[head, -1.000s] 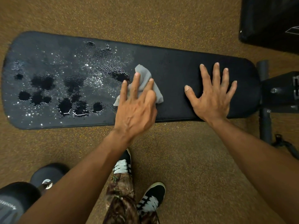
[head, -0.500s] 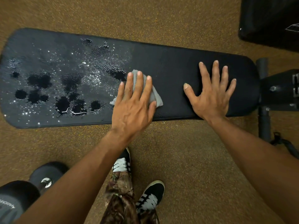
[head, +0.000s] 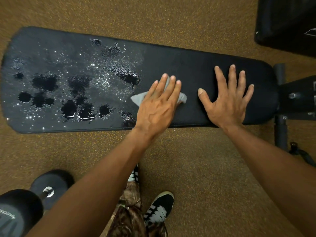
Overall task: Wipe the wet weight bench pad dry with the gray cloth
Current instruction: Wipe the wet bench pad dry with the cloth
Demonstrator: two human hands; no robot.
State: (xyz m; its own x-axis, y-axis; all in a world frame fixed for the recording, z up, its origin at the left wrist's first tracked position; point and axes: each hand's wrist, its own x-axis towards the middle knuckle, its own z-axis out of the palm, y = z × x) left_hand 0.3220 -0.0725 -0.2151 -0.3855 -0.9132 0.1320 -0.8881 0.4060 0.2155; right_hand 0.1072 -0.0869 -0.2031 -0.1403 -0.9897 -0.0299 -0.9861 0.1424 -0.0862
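While the left hand (head: 159, 106) is lying flat on the gray cloth (head: 137, 99) with its fingers straight and close together, only the cloth's corners are showing, one poking out left of the palm and one right of it. The cloth is sitting on the black weight bench pad (head: 188, 65), about midway along it, just right of the wet patch. The right hand (head: 225, 103) is resting flat on the dry end of the pad, fingers spread wide and holding nothing, near the cloth. Water puddles (head: 82, 108) and fine droplets are covering the pad's left half. The bench frame (head: 280, 130) is sticking out past the right end. A black dumbbell (head: 34, 199) is lying on the speckled brown floor (head: 205, 185) at lower left, and striped black sneakers (head: 159, 207) are standing below the arms.
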